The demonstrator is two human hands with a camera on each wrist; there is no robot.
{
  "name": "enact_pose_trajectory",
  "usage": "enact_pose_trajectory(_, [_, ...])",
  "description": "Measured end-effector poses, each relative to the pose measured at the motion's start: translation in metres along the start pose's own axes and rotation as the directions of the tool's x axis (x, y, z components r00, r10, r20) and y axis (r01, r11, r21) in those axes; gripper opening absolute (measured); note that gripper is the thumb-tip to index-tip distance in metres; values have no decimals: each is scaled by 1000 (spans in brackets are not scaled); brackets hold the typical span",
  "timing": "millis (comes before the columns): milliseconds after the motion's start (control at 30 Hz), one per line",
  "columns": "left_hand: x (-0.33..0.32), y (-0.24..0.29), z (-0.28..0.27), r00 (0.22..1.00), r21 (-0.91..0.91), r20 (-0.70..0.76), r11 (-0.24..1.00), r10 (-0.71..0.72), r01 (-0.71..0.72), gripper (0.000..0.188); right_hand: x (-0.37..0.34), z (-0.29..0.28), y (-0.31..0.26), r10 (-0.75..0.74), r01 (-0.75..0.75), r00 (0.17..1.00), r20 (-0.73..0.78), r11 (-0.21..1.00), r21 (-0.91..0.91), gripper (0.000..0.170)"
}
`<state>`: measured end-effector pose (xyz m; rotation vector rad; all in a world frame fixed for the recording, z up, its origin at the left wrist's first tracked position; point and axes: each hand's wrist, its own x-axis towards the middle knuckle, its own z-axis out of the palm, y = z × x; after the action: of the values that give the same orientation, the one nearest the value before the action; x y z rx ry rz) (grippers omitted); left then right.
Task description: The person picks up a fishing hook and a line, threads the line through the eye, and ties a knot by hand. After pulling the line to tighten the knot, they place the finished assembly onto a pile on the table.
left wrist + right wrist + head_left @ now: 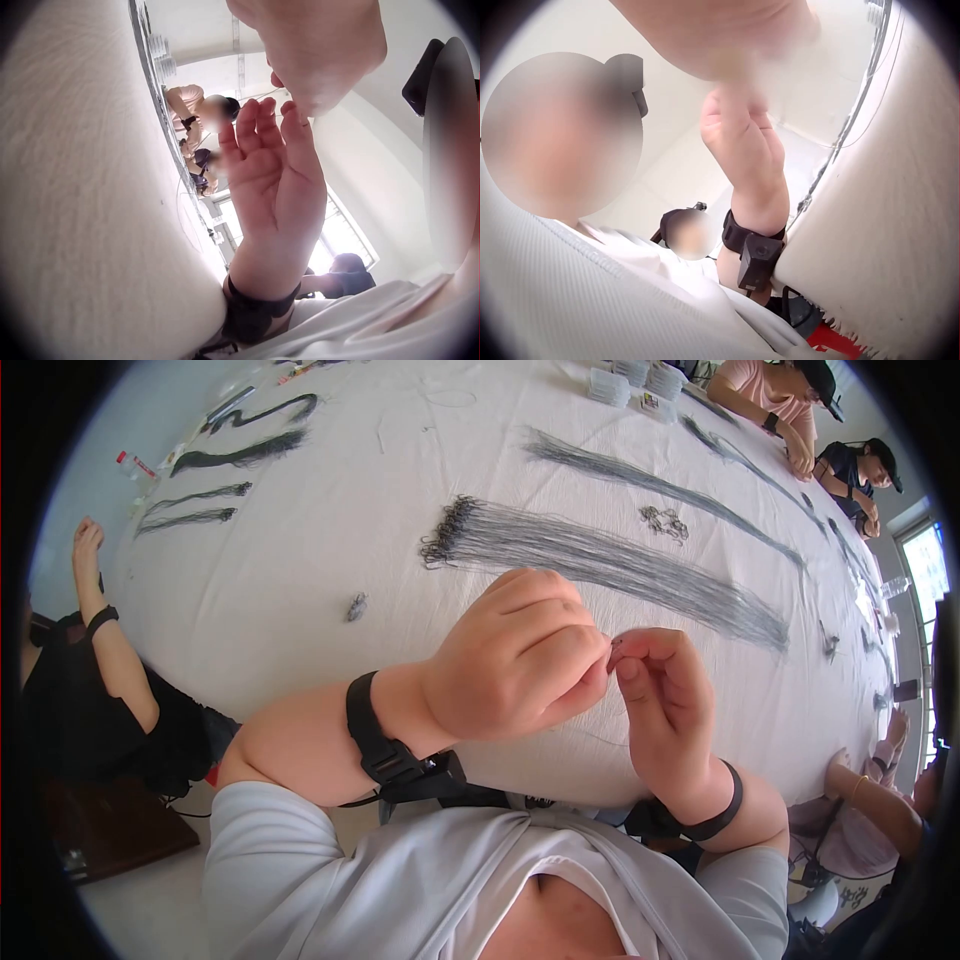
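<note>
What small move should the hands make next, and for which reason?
Perhaps the right hand should draw slightly away while the left hand holds firm. Both hands pinch close together at a tiny dark thing, too small to identify, and a line curves loosely near them; a gentle pull might straighten it, if attached.

It looks like a shared handwork workshop: people (765,392) gather along the edges of one cloth-covered table (310,625), hooked line bundles (620,568) lie mid-surface, and clear plastic boxes (608,388) stand near the far edge.

clear boxes (609,388), plastic bottle (137,465), window (924,565)
</note>
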<state>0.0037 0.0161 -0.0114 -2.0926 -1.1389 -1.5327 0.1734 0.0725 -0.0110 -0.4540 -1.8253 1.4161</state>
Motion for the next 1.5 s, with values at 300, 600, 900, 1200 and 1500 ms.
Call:
enact_pose_trajectory(300, [-1, -1, 1, 1000, 34, 20, 999, -5, 4, 24, 3, -2, -23, 599, -572, 776, 196, 538, 619, 13])
enact_pose_trajectory(600, [-1, 1, 1, 1000, 40, 22, 999, 1, -2, 24, 6, 2, -26, 576, -557, 808, 122, 681, 475, 23])
enact_pose_trajectory(900, [-1, 2, 1, 999, -25, 41, 1000, -14, 15, 23, 4, -6, -17, 502, -485, 858, 105, 728, 484, 9])
enact_pose_trajectory(1200, [5, -9, -10, 810, -306, 347, 759, -473, 575, 7, 13, -23, -15, 553, -570, 816, 168, 724, 389, 7])
enact_pose_trajectory(1500, [11, -4, -12, 568, -267, 601, 528, -563, 806, 5, 14, -22, -12, 605, -617, 782, 149, 719, 319, 6])
